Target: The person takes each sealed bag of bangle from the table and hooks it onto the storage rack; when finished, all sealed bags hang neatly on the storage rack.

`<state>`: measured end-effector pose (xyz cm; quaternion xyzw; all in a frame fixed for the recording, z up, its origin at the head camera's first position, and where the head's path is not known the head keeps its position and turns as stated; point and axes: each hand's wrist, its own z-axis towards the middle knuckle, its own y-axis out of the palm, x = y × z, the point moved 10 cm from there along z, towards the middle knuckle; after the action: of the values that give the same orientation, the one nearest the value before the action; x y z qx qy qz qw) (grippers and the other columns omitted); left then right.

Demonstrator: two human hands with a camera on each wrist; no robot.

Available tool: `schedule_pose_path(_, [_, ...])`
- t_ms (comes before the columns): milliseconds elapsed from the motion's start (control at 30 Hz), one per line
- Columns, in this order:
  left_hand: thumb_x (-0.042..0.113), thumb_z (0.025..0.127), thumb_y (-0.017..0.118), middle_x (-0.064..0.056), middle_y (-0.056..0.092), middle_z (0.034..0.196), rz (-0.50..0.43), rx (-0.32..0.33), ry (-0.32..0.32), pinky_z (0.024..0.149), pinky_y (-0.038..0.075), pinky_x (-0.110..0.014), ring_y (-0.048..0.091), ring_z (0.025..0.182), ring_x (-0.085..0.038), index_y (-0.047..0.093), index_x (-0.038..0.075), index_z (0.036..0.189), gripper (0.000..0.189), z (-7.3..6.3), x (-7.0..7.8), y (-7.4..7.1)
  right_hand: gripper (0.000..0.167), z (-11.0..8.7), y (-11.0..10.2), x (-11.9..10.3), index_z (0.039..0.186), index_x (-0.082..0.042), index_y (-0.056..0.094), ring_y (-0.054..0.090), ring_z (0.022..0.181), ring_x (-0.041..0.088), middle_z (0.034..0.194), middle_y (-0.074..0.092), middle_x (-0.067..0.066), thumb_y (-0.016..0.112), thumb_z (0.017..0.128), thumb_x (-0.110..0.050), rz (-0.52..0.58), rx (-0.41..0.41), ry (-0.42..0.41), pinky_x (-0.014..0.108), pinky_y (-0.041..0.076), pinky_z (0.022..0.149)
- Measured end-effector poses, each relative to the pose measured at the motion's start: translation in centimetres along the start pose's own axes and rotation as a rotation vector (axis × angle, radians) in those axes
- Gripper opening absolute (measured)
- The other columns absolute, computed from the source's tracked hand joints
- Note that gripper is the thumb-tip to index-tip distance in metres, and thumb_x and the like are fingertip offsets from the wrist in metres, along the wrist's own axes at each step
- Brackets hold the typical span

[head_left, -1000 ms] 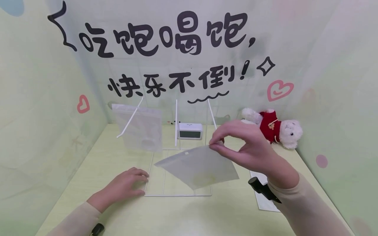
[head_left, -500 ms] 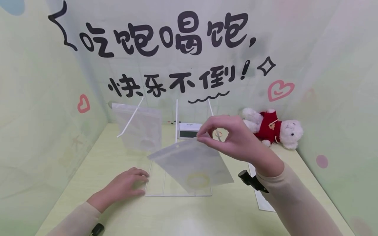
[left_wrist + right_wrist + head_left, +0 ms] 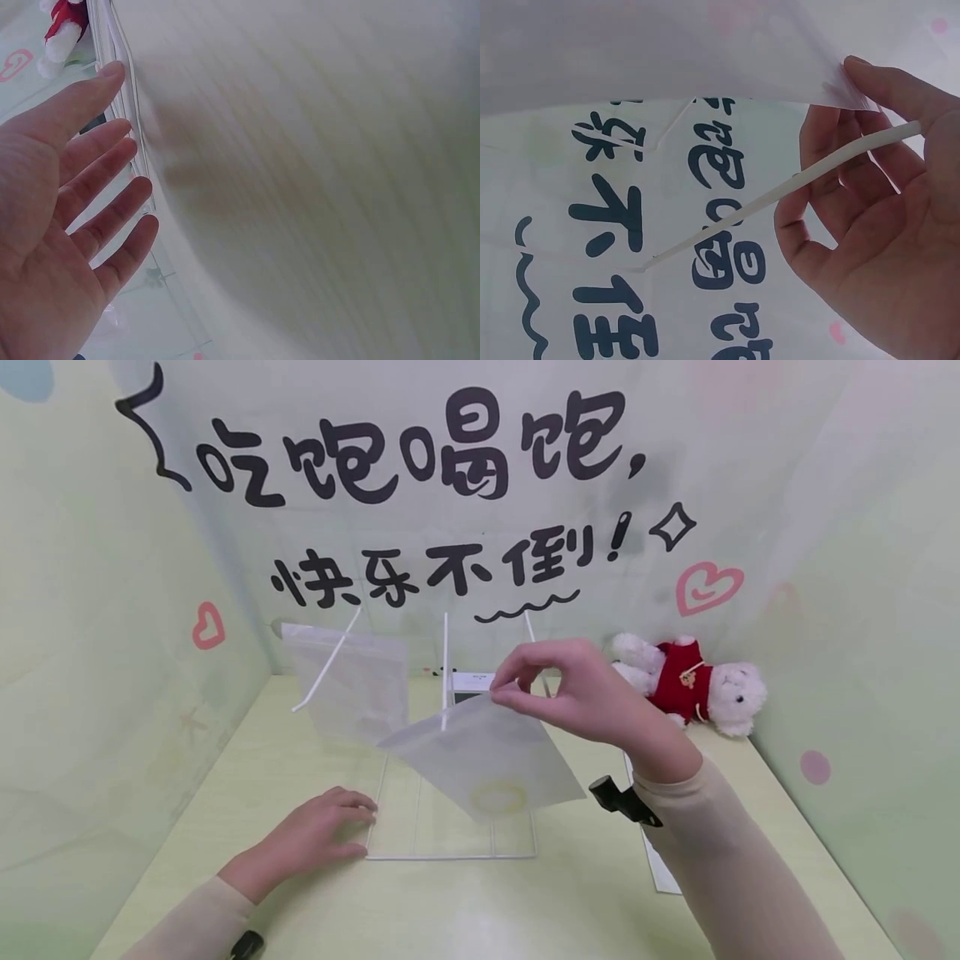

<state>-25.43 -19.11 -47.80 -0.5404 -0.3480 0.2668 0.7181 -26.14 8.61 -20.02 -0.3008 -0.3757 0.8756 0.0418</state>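
Note:
My right hand [image 3: 577,702] pinches the top edge of a translucent zip bag [image 3: 487,760] between thumb and fingers. A pale yellow ring shape [image 3: 498,796] shows low on the bag. The bag hangs tilted at the middle prong [image 3: 446,660] of a white wire rack [image 3: 450,858]. That prong's tip shows against the bag's top edge; whether it passes through the hole, I cannot tell. In the right wrist view, a white prong [image 3: 780,196] crosses in front of my fingers. My left hand [image 3: 315,831], fingers extended, touches the left side of the rack's base.
Another translucent bag [image 3: 348,685] hangs at the left prong [image 3: 326,660]. Behind the rack stands a white digital clock [image 3: 472,681], partly covered by my hand. A plush toy in red [image 3: 686,681] lies at back right. A white sheet [image 3: 663,864] lies beneath my right forearm.
My right hand has moved left and up with the bag, bringing its top edge to the middle prong's tip. My left hand has stayed at the rack base.

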Motion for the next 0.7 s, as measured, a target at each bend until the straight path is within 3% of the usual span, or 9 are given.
schedule_pose_path(200, [0.036, 0.078, 0.087, 0.004, 0.069, 0.131, -0.014, -0.028, -0.023, 0.101, 0.057, -0.049, 0.063, 0.121, -0.024, 0.077, 0.016, 0.116, 0.044, -0.1, -0.2, 0.3, 0.008, 0.9, 0.1, 2.2, 0.098, -0.018, 0.078, 0.066, 0.082, 0.007, 0.091, 0.075, -0.008, 0.081, 0.091, -0.016, 0.031, -0.021, 0.083, 0.027, 0.055, 0.071])
schedule_pose_path(333, [0.036, 0.078, 0.087, 0.003, 0.069, 0.131, -0.020, -0.022, -0.016, 0.101, 0.057, -0.049, 0.063, 0.121, -0.024, 0.077, 0.016, 0.116, 0.044, 0.0, 0.0, 0.1, 0.007, 1.4, 0.1, 3.4, 0.097, -0.016, 0.078, 0.066, 0.082, 0.009, 0.090, 0.075, -0.007, 0.080, 0.091, -0.013, 0.029, -0.002, 0.064, 0.025, 0.052, 0.065])
schedule_pose_path(567, [0.034, 0.078, 0.088, 0.002, 0.070, 0.129, -0.007, -0.007, -0.008, 0.100, 0.057, -0.049, 0.064, 0.119, -0.024, 0.077, 0.015, 0.116, 0.043, 0.0, 0.1, -0.3, 0.006, 2.4, -0.2, 5.0, 0.096, -0.015, 0.078, 0.065, 0.081, 0.008, 0.090, 0.075, -0.006, 0.079, 0.091, -0.013, 0.005, 0.055, 0.019, 0.022, 0.053, 0.071])
schedule_pose_path(700, [0.034, 0.079, 0.088, 0.003, 0.070, 0.130, -0.013, -0.007, -0.010, 0.100, 0.057, -0.049, 0.064, 0.119, -0.024, 0.077, 0.015, 0.115, 0.043, 0.0, 0.1, -0.3, 0.005, 3.0, -0.5, 6.2, 0.096, -0.014, 0.078, 0.065, 0.079, 0.010, 0.088, 0.075, -0.003, 0.080, 0.091, -0.013, -0.002, 0.082, 0.038, 0.022, 0.052, 0.070])
